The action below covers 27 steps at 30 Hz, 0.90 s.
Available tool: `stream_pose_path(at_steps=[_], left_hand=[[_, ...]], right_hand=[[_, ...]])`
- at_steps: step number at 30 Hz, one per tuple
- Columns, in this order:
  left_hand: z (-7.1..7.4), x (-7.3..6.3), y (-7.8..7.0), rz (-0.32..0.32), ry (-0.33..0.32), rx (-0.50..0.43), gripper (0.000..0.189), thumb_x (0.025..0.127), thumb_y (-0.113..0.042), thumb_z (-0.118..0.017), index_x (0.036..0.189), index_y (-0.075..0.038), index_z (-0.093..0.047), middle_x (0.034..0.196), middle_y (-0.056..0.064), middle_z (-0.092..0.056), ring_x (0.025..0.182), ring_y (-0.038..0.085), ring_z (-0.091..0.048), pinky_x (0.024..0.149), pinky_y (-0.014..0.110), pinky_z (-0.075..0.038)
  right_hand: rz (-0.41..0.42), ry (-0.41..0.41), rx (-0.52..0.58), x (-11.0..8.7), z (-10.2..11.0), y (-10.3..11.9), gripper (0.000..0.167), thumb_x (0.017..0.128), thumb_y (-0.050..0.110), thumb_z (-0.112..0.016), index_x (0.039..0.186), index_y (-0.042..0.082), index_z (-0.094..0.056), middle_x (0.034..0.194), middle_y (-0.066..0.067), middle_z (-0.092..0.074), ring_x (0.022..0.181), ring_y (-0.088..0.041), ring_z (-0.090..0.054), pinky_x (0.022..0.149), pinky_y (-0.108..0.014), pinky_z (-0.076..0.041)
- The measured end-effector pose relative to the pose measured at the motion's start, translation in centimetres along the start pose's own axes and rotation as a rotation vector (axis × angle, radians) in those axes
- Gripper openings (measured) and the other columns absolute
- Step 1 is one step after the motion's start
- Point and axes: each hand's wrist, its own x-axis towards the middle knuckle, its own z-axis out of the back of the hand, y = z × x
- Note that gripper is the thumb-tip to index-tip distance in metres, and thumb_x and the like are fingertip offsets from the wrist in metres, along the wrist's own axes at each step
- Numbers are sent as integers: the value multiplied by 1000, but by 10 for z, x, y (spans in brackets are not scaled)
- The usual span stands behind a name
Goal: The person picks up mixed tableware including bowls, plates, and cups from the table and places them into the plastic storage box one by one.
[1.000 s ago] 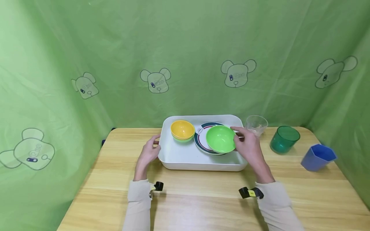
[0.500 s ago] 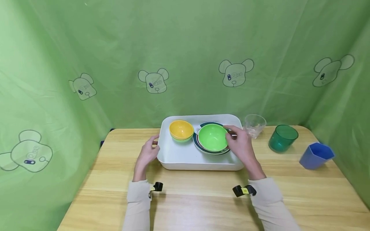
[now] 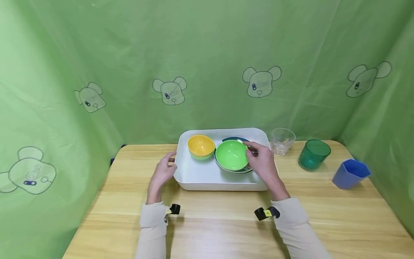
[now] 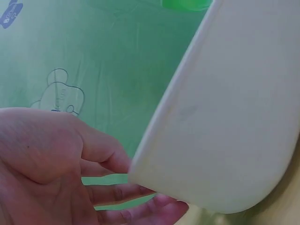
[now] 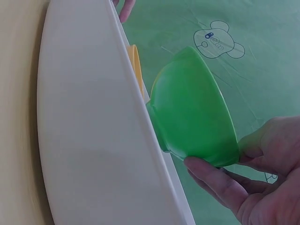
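Note:
In the head view my right hand (image 3: 263, 162) pinches the right rim of a bright green bowl (image 3: 231, 155), thumb and fingers on opposite sides of its wall. The bowl is over a plate (image 3: 237, 138) with a dark teal border, hiding most of it. In the right wrist view the green bowl (image 5: 192, 108) is tilted, its foot close to the tray's rim. My left hand (image 3: 162, 171) rests its fingertips against the outer left wall of a white tray (image 3: 207, 186). A yellow bowl (image 3: 201, 145) sits nested in another green bowl (image 3: 202, 157) in the tray's left part.
Right of the tray stand a clear cup (image 3: 282, 142), a teal tumbler (image 3: 313, 154) and a blue hexagonal cup (image 3: 350, 174). The wooden table (image 3: 220, 230) extends toward the person. A green curtain (image 3: 207, 54) with bear faces hangs behind and at both sides.
My right hand has moved left with the green bowl, bringing it farther over the plate and closer to the yellow bowl. The left hand stays at the tray's side; the view shifts slightly.

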Motion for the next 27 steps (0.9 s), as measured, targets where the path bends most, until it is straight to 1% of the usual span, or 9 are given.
stream_pose_path(at_steps=[3, 5, 8, 11, 14, 19, 22, 25, 27], left_hand=[[3, -3, -3, -20, -5, 21, 55, 96, 2, -49, 151, 1, -45, 130, 29, -59, 101, 38, -68, 75, 44, -60], [4, -6, -7, -49, -20, 53, 52, 96, 0, -51, 148, 3, -48, 130, 30, -59, 107, 41, -66, 82, 48, -59], [5, -8, -15, -104, -66, 107, 48, 98, -3, -54, 145, 4, -51, 134, 30, -57, 119, 46, -59, 95, 52, -54], [3, -10, -24, -161, -111, 122, 46, 98, -4, -58, 143, 4, -54, 138, 30, -55, 123, 48, -54, 103, 58, -47], [-3, -11, -33, -199, -119, 102, 45, 98, -4, -59, 142, 3, -55, 138, 28, -56, 122, 46, -56, 104, 58, -47], [-17, -9, -45, -252, -65, 65, 41, 99, -3, -59, 140, 4, -57, 131, 27, -61, 115, 40, -64, 99, 50, -54], [-26, -6, -52, -281, -42, 36, 39, 100, -3, -59, 138, 5, -58, 127, 26, -64, 113, 39, -66, 98, 46, -55], [-35, -4, -61, -296, -22, 4, 38, 100, -4, -59, 137, 5, -59, 126, 23, -65, 112, 39, -66, 96, 44, -57], [-41, -4, -66, -290, 0, -9, 38, 101, -6, -61, 138, 2, -60, 127, 21, -66, 113, 37, -66, 93, 42, -58]], right_hand=[[1, -2, 2, 0, -2, 1, 33, 95, -3, -58, 126, -1, -71, 109, -28, -71, 82, -32, -70, 50, -25, -58], [-2, -3, 7, -1, -4, 2, 33, 95, -3, -58, 126, -1, -71, 109, -28, -71, 83, -32, -71, 50, -24, -58], [-13, -4, 16, -1, -6, 4, 33, 95, -3, -59, 126, 0, -71, 108, -28, -72, 84, -34, -72, 51, -25, -58], [-12, -7, 1, -2, -7, 6, 33, 95, -1, -59, 126, 0, -71, 108, -28, -72, 88, -35, -73, 54, -24, -59], [-13, -7, -20, -1, -8, 7, 33, 96, 0, -60, 126, 1, -71, 109, -27, -72, 92, -36, -74, 58, -24, -60], [-28, 12, -5, -2, -8, 9, 34, 97, 1, -58, 128, 2, -70, 112, -28, -71, 95, -37, -73, 58, -24, -60], [-19, 14, -5, -1, -8, 9, 34, 97, 1, -58, 129, 2, -70, 113, -28, -71, 97, -37, -73, 59, -25, -61], [-10, 8, -19, 0, -8, 10, 33, 97, 2, -60, 128, 2, -71, 113, -27, -71, 97, -36, -73, 65, -29, -62], [-6, 13, -21, -1, -9, 10, 33, 97, 2, -60, 128, 2, -71, 113, -27, -71, 96, -36, -73, 68, -32, -63]])
